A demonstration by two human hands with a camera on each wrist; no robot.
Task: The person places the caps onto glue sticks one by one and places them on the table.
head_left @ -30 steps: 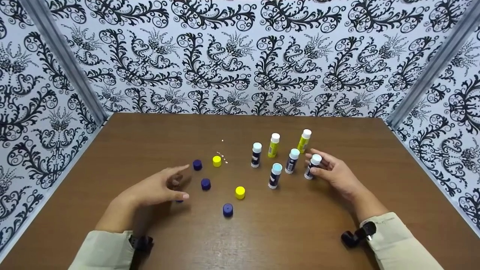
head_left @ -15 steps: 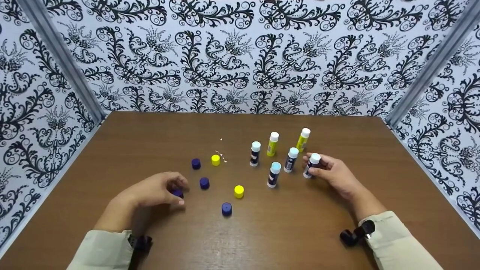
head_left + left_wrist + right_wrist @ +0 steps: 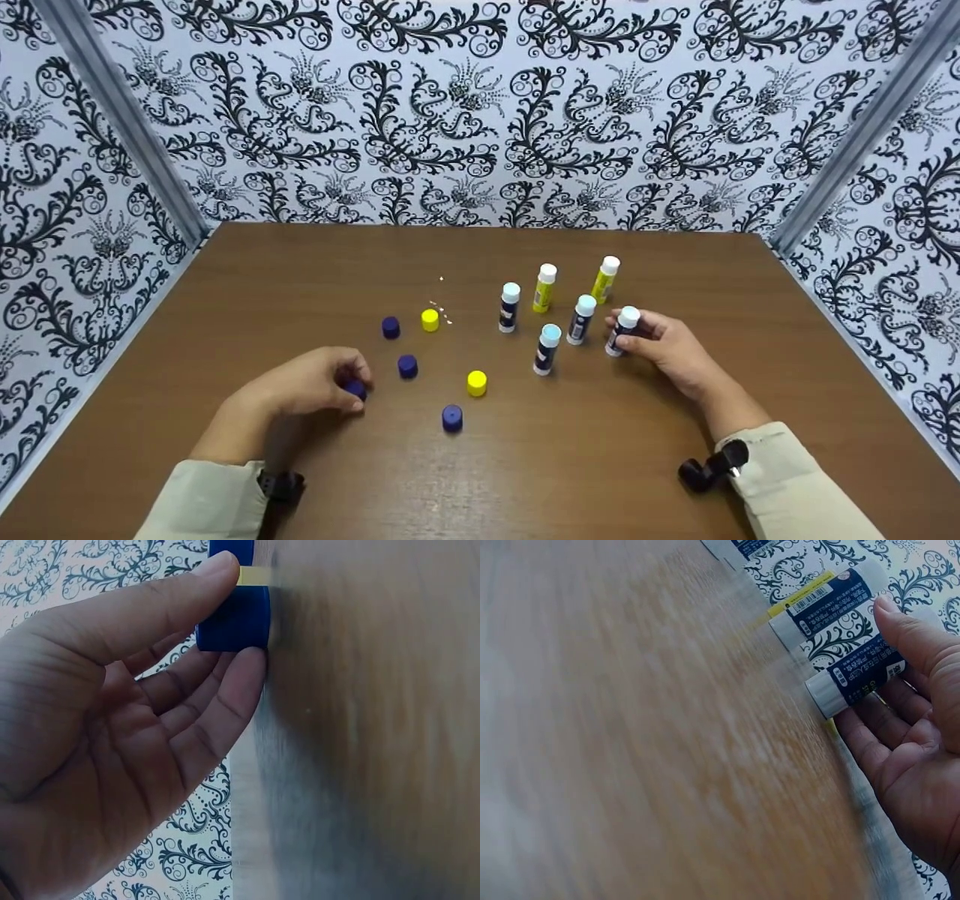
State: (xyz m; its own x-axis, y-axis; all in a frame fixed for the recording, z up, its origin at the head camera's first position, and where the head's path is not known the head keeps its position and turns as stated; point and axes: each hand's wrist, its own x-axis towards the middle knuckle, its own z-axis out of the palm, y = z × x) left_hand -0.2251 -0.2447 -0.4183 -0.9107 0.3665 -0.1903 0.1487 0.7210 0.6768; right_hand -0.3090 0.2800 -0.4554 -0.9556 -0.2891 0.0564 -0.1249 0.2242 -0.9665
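Note:
At the left of the table, my left hand (image 3: 307, 382) pinches a dark blue cap (image 3: 355, 389) between thumb and fingers; the left wrist view shows this blue cap (image 3: 234, 619) at the tabletop. My right hand (image 3: 675, 355) grips an upright navy glue stick (image 3: 616, 341), the rightmost of the group, and the right wrist view has the thumb lying along this navy stick (image 3: 859, 675). Three other navy sticks, one of them nearest the front (image 3: 546, 358), and two yellow sticks (image 3: 544, 290) (image 3: 604, 282) stand uncapped beside it.
Between the hands lie blue caps (image 3: 391, 328) (image 3: 407, 367) (image 3: 452, 418) and yellow caps (image 3: 430, 320) (image 3: 477, 383). Small white crumbs (image 3: 441, 309) are scattered behind them on the brown table (image 3: 525, 480). Patterned panels surround the table's back and sides.
My left hand's fingers have closed from a spread pose onto the blue cap by the thumb. My right hand keeps its grip on the navy stick.

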